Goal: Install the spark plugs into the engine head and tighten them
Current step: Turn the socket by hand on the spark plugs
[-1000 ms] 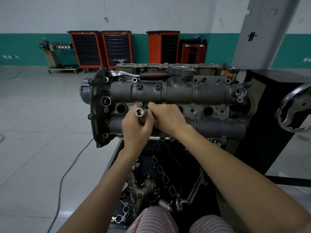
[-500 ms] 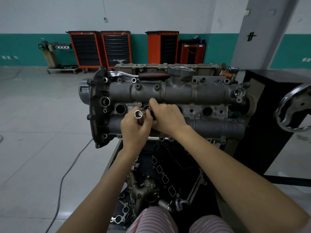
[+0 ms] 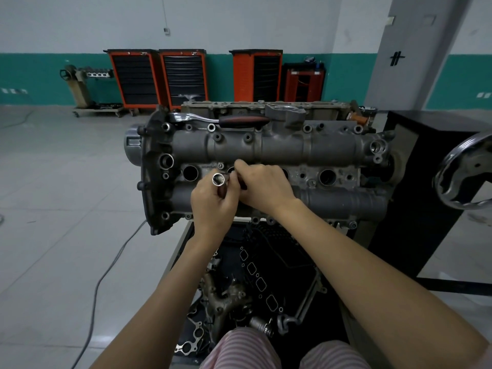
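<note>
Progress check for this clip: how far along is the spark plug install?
Early. Nothing looks finished: the far-left well and a right well gape empty. In hand: left hand grips a socket tool, right hand pinching beside it. Left: tightening; the ratchet lies unused on the engine head.

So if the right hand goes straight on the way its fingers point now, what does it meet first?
Most likely the socket tool that the left hand grips: the right hand points leftward at it, fingertips about touching it. Depth is unclear, so an actual touch cannot be confirmed.
</note>
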`<state>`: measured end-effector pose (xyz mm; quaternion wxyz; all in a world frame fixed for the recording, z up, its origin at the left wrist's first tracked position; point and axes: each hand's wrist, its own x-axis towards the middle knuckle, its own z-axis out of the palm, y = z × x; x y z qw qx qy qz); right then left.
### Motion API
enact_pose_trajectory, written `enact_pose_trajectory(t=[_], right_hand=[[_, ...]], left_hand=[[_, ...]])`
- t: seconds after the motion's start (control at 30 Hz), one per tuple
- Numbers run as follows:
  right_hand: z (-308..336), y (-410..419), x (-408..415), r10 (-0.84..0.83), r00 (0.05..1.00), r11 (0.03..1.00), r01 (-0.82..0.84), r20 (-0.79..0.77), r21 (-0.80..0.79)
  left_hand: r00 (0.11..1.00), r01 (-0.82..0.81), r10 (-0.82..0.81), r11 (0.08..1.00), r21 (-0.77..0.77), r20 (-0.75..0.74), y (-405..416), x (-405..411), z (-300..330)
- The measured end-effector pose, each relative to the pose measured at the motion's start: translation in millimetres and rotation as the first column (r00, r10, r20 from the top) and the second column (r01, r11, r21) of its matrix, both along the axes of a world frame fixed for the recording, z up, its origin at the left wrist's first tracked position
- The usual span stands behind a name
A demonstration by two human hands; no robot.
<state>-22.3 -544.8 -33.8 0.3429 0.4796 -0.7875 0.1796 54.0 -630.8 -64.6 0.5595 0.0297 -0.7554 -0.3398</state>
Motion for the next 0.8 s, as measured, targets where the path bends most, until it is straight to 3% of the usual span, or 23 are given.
enact_pose_trajectory(t=[0.2, 0.43, 0.8], right_hand=[[2.9, 0.0, 0.7, 0.015, 1.000, 0.999, -0.015, 0.001, 0.029], [3.6, 1.0, 3.9, 0.012, 0.997, 0.998, -0.017, -0.073, -0.068], [-0.7, -1.1, -3.8, 0.025, 1.000, 0.997, -0.025, 0.004, 0.067]], left_hand=[[1.000, 0.025, -0.025, 1.000, -0.001, 0.012, 0.9, 3.3, 0.8], [0.999, 0.019, -0.021, 0.998, 0.062, 0.025, 1.4, 2.0, 5.1], [0.999, 0.035, -0.035, 0.998, 0.043, 0.011, 1.6, 0.6, 1.7]])
